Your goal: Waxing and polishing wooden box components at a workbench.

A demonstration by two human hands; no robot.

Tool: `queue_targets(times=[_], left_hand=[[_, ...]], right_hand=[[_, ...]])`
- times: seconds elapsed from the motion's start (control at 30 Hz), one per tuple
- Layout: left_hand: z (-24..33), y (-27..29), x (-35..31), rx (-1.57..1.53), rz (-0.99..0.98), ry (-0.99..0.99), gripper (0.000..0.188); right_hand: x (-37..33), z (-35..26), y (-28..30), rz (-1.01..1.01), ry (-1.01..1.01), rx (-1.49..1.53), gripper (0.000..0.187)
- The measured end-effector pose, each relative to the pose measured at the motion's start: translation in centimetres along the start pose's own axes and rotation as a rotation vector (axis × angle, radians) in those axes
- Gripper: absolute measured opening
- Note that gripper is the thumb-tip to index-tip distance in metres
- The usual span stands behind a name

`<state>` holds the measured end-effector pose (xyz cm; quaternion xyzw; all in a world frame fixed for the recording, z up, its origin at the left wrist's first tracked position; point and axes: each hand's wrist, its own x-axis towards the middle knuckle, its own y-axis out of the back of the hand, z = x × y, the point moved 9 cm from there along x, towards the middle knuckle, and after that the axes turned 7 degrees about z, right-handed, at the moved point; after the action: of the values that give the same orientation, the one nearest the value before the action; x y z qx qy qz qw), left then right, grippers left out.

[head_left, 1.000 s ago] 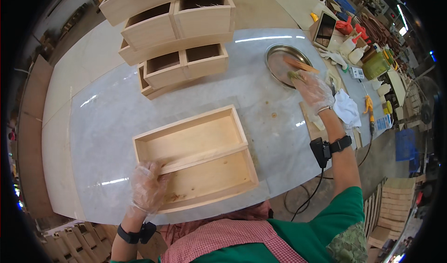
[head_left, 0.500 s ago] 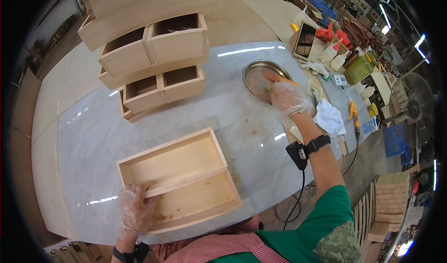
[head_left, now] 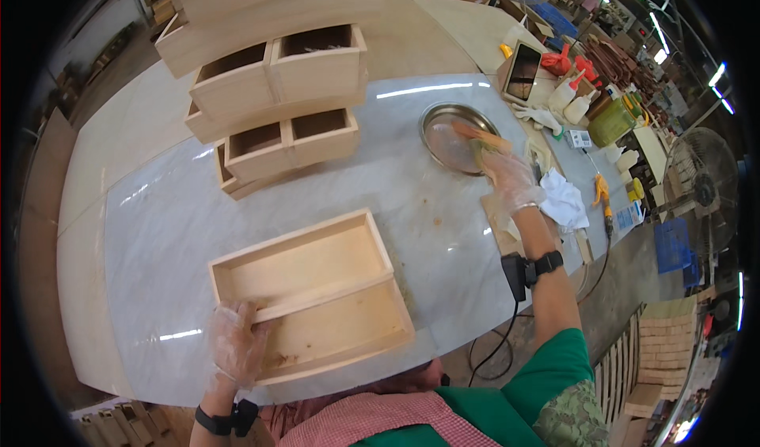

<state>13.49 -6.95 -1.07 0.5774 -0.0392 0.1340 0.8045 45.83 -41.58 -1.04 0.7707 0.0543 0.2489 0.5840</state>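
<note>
Smooth grey sheeting covers the near part of the counter, with workshop clutter and strip lights beyond the far right grip. Over the last half second the right grip, in a clear glove, has eased slightly outward toward the near-right rim of the metal dish. Its fingertips are drawn in around something yellow-green, but I cannot tell whether they hold it or how tightly they close. An orange-brown wooden strip lies just ahead of them. The left grip has kept its place, fingers bent over the left end of the wooden box, where the divider meets the end wall. Judging by that, the box is being steadied while the work goes on at the dish. The box lies to the right of the left grip, its two compartments facing up; stacked drawer boxes stand well ahead of that hand.

Just beside the right grip, on its outer side, is a white cloth. Farther out, a blue-and-white packet carries print too small and blurred to read.
</note>
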Motion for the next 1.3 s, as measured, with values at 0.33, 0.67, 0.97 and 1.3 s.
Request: queue_targets(times=[0.33, 0.67, 0.97, 1.3], left_hand=[[-0.9, -0.5, -0.2, 0.014, -0.065, 0.055, 0.026], [-0.5, 0.0, 0.0, 0.027, -0.024, -0.02, 0.027], [-0.2, 0.6, 0.3, 0.009, -0.016, -0.044, 0.026], [-0.6, -0.1, 0.2, 0.032, -0.026, -0.103, 0.024]], right_hand=[[-18.9, -16.2, 6.4, 0.051, 0.493, 0.289, 0.035], [-13.9, -18.9, 1.8, 0.07, 0.324, 0.202, 0.044], [-10.6, -19.6, 1.7, 0.075, 0.408, 0.293, 0.04], [-6.2, -20.5, -0.8, 0.126, 0.367, 0.22, 0.028]])
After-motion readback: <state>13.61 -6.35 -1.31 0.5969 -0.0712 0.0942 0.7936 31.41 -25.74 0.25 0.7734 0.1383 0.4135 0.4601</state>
